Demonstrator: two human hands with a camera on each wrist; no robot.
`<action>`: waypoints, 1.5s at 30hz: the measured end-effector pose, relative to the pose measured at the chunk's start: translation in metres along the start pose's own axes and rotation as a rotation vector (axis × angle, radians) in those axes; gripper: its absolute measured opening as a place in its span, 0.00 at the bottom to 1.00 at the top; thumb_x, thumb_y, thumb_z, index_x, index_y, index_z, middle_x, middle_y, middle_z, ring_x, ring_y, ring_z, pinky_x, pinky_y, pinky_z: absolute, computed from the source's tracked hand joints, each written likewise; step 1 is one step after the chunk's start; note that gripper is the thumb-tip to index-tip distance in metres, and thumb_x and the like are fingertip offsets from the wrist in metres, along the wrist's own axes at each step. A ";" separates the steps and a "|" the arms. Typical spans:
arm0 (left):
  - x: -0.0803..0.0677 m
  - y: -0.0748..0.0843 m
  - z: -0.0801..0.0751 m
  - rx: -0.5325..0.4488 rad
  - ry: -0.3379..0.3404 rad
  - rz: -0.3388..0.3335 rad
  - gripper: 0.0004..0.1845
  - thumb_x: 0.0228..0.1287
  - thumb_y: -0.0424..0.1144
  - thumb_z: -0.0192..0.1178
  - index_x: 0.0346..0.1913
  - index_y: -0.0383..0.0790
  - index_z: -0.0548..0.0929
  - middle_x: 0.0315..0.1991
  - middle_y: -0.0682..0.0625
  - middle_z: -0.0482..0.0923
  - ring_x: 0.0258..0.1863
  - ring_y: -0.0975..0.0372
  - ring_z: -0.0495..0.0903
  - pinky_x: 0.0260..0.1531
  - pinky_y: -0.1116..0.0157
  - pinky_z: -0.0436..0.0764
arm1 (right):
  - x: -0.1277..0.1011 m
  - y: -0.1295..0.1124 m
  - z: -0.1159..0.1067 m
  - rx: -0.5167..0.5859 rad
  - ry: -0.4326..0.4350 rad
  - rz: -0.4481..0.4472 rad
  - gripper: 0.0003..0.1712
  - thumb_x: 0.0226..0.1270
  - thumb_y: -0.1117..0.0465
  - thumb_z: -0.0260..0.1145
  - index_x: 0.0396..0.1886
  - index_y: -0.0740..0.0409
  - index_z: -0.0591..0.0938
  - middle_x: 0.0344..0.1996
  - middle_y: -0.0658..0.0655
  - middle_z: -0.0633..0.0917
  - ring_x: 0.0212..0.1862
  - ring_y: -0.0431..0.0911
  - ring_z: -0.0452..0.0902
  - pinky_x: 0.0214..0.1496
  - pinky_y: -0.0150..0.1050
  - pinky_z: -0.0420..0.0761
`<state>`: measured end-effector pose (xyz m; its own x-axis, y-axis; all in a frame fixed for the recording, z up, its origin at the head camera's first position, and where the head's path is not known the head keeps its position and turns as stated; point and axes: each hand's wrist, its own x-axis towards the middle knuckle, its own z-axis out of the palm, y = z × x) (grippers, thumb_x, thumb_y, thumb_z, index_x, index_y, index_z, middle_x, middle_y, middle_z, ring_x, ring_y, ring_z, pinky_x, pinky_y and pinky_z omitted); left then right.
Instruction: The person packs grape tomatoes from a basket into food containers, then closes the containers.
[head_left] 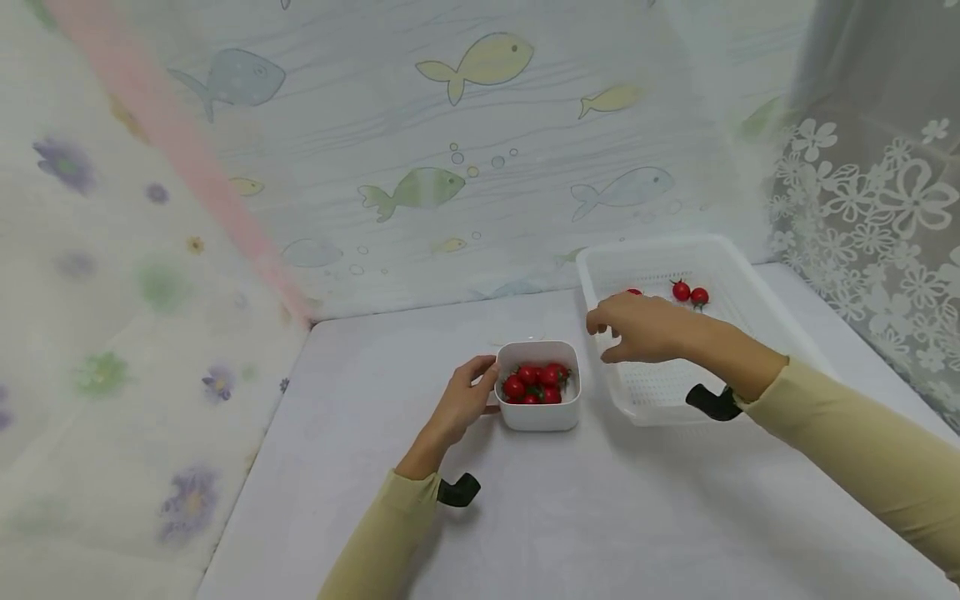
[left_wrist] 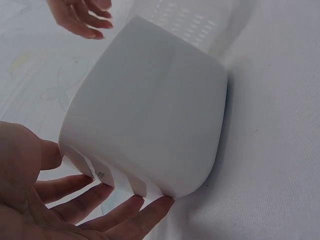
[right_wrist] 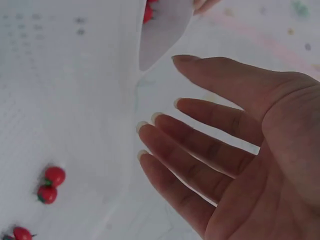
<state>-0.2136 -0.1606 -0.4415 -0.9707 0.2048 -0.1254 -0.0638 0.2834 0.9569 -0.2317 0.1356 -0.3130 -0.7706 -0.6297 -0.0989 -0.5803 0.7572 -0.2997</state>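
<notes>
Small white square plastic bowl (head_left: 538, 408) sits mid-bench, full of red cherry tomatoes (head_left: 536, 383) with green stems. Left hand (head_left: 465, 400) is on the bowl's left wall: thumb at the rim, fingers against the side. Left wrist view confirms it, fingertips (left_wrist: 150, 207) under the lower edge of the bowl wall, lightly curved, cradling the side rather than clamping it. Bowl upright on the bench.

Just right of the bowl, almost touching: white perforated rectangular plastic basket (head_left: 757, 308), long side running away from the person. Three loose cherry tomatoes in its far end: a pair (head_left: 690, 293) side by side, one more (head_left: 633, 292) partly hidden behind the right hand. Right wrist view shows the same pair (right_wrist: 50, 185) plus a third at the frame edge on the basket floor.

Right hand (head_left: 645, 327) hovers over the basket's left half, above the near-left rim. Palm empty, fingers (right_wrist: 200, 145) spread and nearly straight, holding nothing, touching nothing visible.

Both arms in pale yellow long sleeves (head_left: 862, 450); black strap (head_left: 459, 490) at each wrist.

Bench (head_left: 600, 517) covered in a plain white cloth. Back wall: pale sheet with a fish print (head_left: 480, 62). Left: floral sheet (head_left: 112, 333) with a pink stripe. Right: white lace flower curtain (head_left: 877, 217).
</notes>
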 end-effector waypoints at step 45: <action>-0.035 0.014 0.018 0.012 0.053 -0.018 0.24 0.83 0.45 0.49 0.72 0.36 0.70 0.75 0.38 0.64 0.69 0.43 0.72 0.48 0.53 0.88 | 0.040 0.144 0.035 0.373 0.036 0.243 0.34 0.68 0.61 0.70 0.66 0.75 0.71 0.62 0.77 0.74 0.63 0.69 0.68 0.67 0.69 0.71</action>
<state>-0.1764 -0.1466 -0.4281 -0.9804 0.1499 -0.1278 -0.0785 0.2974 0.9515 -0.3367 0.2138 -0.3932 -0.8854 -0.4295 -0.1775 -0.2516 0.7641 -0.5940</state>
